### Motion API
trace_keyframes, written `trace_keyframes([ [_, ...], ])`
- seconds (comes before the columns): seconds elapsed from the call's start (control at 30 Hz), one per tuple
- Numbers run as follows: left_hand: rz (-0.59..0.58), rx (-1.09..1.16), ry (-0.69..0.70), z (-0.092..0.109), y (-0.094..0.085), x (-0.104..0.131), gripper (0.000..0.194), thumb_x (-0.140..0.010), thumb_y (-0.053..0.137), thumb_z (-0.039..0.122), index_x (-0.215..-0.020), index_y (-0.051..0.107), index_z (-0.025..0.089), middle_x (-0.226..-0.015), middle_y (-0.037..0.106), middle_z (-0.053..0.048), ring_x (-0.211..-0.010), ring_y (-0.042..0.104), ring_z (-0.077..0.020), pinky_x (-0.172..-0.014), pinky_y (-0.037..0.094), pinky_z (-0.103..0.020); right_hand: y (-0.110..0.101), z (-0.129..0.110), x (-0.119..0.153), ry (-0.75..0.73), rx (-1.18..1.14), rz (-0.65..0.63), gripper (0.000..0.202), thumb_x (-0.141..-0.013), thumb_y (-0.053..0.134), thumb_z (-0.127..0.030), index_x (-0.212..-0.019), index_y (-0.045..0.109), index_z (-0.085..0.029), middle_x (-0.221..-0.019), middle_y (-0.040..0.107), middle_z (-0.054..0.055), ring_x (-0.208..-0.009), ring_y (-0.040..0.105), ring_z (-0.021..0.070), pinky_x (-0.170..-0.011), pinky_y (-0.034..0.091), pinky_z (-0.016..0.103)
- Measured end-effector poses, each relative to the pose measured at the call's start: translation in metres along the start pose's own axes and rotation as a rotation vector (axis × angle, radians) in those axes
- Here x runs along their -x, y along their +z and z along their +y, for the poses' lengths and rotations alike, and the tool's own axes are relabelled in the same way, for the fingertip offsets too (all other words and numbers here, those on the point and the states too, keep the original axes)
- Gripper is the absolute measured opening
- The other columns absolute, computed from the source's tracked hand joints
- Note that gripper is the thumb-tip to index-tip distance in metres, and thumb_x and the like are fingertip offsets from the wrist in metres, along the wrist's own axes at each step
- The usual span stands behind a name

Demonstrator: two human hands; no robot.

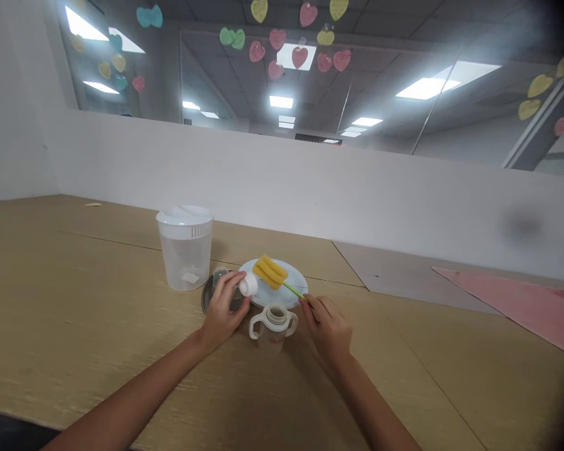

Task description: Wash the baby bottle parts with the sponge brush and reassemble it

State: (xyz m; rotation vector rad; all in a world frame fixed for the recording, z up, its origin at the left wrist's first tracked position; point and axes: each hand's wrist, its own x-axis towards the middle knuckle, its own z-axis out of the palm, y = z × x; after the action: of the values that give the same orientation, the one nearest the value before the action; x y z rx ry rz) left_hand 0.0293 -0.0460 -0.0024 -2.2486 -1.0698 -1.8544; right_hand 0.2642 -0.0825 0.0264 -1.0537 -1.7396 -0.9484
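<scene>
The person's two hands are apart over the bench (98, 313): the left hand (223, 316) has its fingers clamped on a white cap (249, 285), while the right hand (329, 329) pinches the thin green handle of a yellow sponge brush (269, 272). Between them, on the bench, a two-handled bottle (272, 335) stands upright and uncapped. The brush head is over a pale plate (297, 282) just behind. A dark round dish (207, 300) sits partly behind the left hand, near a lidded clear bucket (186, 254).
</scene>
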Motion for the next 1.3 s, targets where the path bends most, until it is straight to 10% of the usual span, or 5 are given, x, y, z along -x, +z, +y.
trace_keyframes([
  [0.5,-0.038,-0.185,0.092,-0.025,-0.018,-0.011,0.043,-0.075,0.052,0.022,-0.117,0.046,0.017,-0.111,0.052,-0.011,-0.104,0.051,-0.0247,-0.090,0.042,-0.039,0.004,0.006,0.001,0.063,0.109,-0.054,0.021,-0.090,0.051,-0.030,-0.081,0.066,-0.018,-0.065,0.065,0.000,-0.058,0.055,0.0089,-0.054,0.033,0.022],
  [0.97,-0.454,-0.563,-0.152,-0.056,-0.019,-0.012,0.020,-0.066,0.054,0.027,-0.085,0.050,0.019,-0.084,0.059,-0.007,-0.084,0.052,-0.0284,-0.075,0.036,-0.039,0.006,0.007,0.002,0.058,0.078,-0.084,0.024,-0.091,0.048,-0.030,-0.079,0.065,-0.018,-0.063,0.062,0.000,-0.055,0.053,0.0092,-0.054,0.033,0.022],
  [1.3,-0.176,-0.205,-0.021,-0.015,-0.018,-0.013,0.023,-0.082,0.047,0.037,-0.092,0.054,0.017,-0.093,0.060,-0.009,-0.090,0.053,-0.0257,-0.079,0.039,-0.039,0.006,0.006,0.002,0.092,0.080,-0.053,0.022,-0.090,0.050,-0.030,-0.081,0.066,-0.018,-0.064,0.064,0.000,-0.057,0.056,0.0092,-0.054,0.034,0.022],
])
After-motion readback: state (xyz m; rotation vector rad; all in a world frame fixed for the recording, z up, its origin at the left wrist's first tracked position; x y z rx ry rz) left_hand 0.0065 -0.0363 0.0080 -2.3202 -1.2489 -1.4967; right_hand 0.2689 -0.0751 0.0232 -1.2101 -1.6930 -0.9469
